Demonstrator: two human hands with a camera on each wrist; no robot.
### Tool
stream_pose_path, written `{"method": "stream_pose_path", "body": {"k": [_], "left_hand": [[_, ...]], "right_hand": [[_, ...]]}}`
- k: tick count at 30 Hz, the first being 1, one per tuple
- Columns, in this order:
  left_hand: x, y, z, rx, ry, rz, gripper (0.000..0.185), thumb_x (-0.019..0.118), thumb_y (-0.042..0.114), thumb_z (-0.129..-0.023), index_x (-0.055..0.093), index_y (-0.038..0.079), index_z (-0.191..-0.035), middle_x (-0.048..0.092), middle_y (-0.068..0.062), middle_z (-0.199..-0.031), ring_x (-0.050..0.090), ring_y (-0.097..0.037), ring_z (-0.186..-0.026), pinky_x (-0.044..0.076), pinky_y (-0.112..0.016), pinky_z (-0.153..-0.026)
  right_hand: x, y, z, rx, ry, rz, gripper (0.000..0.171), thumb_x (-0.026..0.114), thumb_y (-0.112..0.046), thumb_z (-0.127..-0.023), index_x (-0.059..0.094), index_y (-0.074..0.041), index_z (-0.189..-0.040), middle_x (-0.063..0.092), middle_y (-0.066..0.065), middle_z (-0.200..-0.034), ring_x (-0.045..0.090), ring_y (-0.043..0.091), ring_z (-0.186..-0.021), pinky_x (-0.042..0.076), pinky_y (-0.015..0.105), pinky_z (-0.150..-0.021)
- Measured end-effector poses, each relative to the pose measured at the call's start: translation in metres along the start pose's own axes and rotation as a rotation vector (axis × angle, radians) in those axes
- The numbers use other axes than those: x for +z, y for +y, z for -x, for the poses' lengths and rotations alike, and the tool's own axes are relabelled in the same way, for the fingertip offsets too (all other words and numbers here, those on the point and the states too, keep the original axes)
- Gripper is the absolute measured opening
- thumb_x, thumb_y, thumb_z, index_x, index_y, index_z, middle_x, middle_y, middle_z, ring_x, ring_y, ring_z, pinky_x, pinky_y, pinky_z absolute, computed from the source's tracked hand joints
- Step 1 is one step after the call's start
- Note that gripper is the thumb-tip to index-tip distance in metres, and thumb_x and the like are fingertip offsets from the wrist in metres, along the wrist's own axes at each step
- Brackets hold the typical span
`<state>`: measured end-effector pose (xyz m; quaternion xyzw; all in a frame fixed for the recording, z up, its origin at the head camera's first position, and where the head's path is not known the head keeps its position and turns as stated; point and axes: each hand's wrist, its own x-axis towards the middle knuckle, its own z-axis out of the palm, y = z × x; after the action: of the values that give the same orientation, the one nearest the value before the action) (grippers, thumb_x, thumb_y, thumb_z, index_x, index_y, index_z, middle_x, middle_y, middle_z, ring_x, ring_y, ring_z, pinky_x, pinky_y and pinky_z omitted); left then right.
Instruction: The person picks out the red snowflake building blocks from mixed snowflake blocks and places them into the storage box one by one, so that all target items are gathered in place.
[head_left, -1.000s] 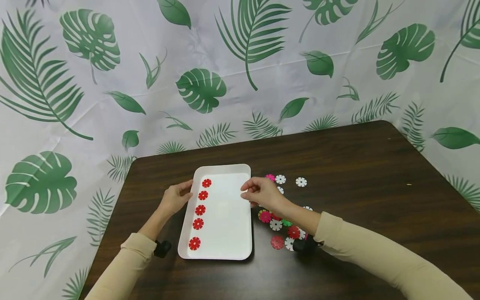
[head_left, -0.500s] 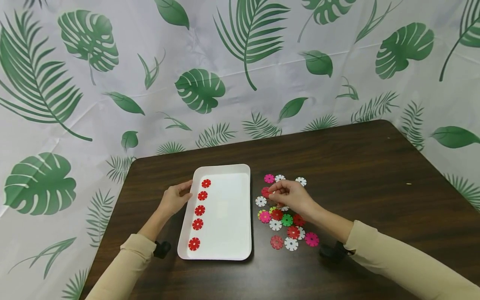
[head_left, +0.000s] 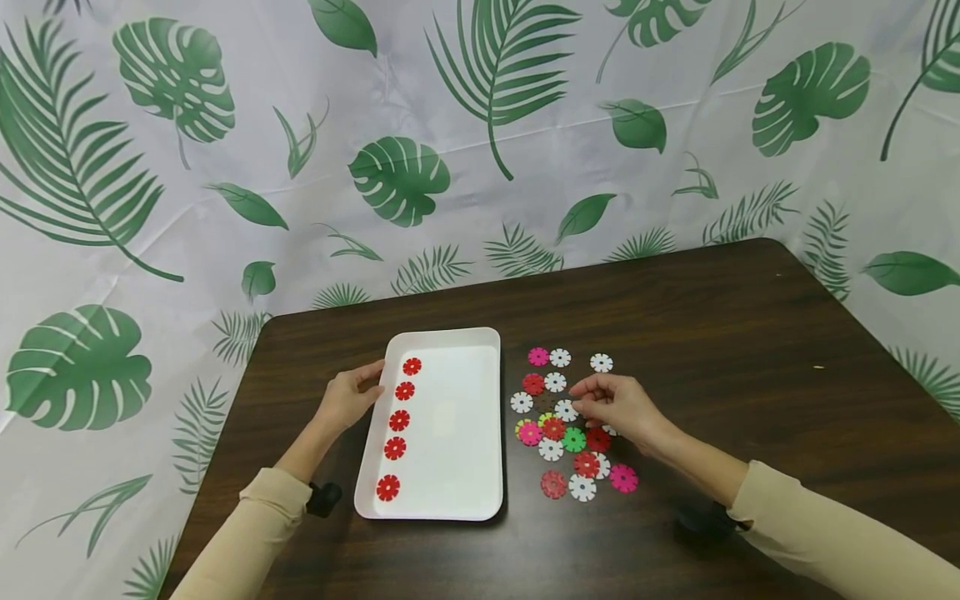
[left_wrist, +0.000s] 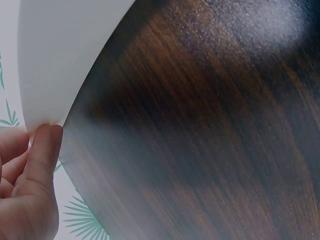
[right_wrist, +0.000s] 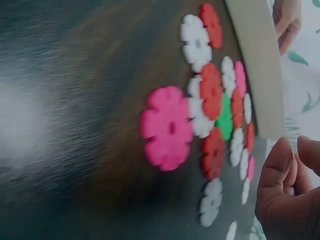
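Observation:
My left hand [head_left: 349,400] pinches the left rim of a white tray [head_left: 465,467] between thumb and fingers; in the left wrist view the thumb [left_wrist: 42,160] presses against its outer wall. Along the tray's left side runs a column of several red notched discs [head_left: 399,420]. Right of the tray, my right hand [head_left: 622,408] hovers over a loose spread of flower-shaped discs, its fingers relaxed and nothing seen between them. A white disc [head_left: 566,410] lies just by its fingertips. Around it are a green disc [head_left: 574,440], a red disc [head_left: 533,383] and a pink disc [right_wrist: 167,128].
The dark wooden table [head_left: 712,333] extends to the right and behind the tray. A leaf-patterned cloth [head_left: 480,125] hangs along its far edge. Some discs overlap, such as a red disc [head_left: 587,464] partly over a white one. One white disc [head_left: 602,362] lies at the back.
My right hand has moved from the tray's right rim rightward over the discs, uncovering several that it hid. The left hand and the tray have stayed put.

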<state>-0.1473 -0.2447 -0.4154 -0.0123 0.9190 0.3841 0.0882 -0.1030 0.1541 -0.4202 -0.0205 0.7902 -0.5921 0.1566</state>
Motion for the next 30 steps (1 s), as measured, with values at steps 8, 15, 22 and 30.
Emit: {"method": "stream_pose_path", "body": {"k": [8, 15, 22, 30], "left_hand": [[0.000, -0.001, -0.001, -0.004, 0.000, -0.007, 0.047, 0.058, 0.004, -0.091, 0.047, 0.002, -0.137, 0.051, -0.021, -0.135, 0.057, -0.035, -0.114, 0.050, -0.043, -0.091], [0.001, -0.002, -0.002, -0.008, -0.009, -0.006, 0.048, 0.057, 0.004, -0.092, 0.046, 0.002, -0.138, 0.050, -0.022, -0.136, 0.056, -0.036, -0.114, 0.050, -0.043, -0.092], [0.000, -0.002, -0.001, -0.001, -0.012, -0.009, 0.048, 0.057, 0.004, -0.092, 0.045, 0.002, -0.138, 0.049, -0.022, -0.137, 0.055, -0.037, -0.117, 0.049, -0.044, -0.093], [0.001, -0.002, -0.002, -0.009, -0.010, -0.012, 0.048, 0.057, 0.004, -0.092, 0.046, 0.002, -0.138, 0.050, -0.022, -0.136, 0.055, -0.036, -0.116, 0.049, -0.044, -0.093]], "right_hand": [[-0.010, 0.013, 0.010, 0.002, 0.011, 0.075, 0.026, 0.067, -0.006, -0.085, 0.061, 0.008, -0.107, 0.063, 0.010, -0.082, 0.058, 0.018, -0.068, 0.056, 0.026, -0.062], [-0.014, 0.023, 0.017, -0.042, 0.000, 0.158, 0.027, 0.070, -0.009, -0.083, 0.064, 0.005, -0.105, 0.061, 0.008, -0.081, 0.055, 0.017, -0.068, 0.054, 0.025, -0.058], [-0.013, 0.027, 0.020, -0.047, 0.009, 0.292, 0.027, 0.073, -0.013, -0.081, 0.066, 0.000, -0.104, 0.061, 0.004, -0.082, 0.053, 0.016, -0.071, 0.048, 0.021, -0.059], [-0.010, 0.031, 0.022, -0.193, 0.026, 0.436, 0.023, 0.076, -0.009, -0.077, 0.068, -0.003, -0.098, 0.058, 0.002, -0.080, 0.050, 0.008, -0.067, 0.045, 0.019, -0.057]]}}
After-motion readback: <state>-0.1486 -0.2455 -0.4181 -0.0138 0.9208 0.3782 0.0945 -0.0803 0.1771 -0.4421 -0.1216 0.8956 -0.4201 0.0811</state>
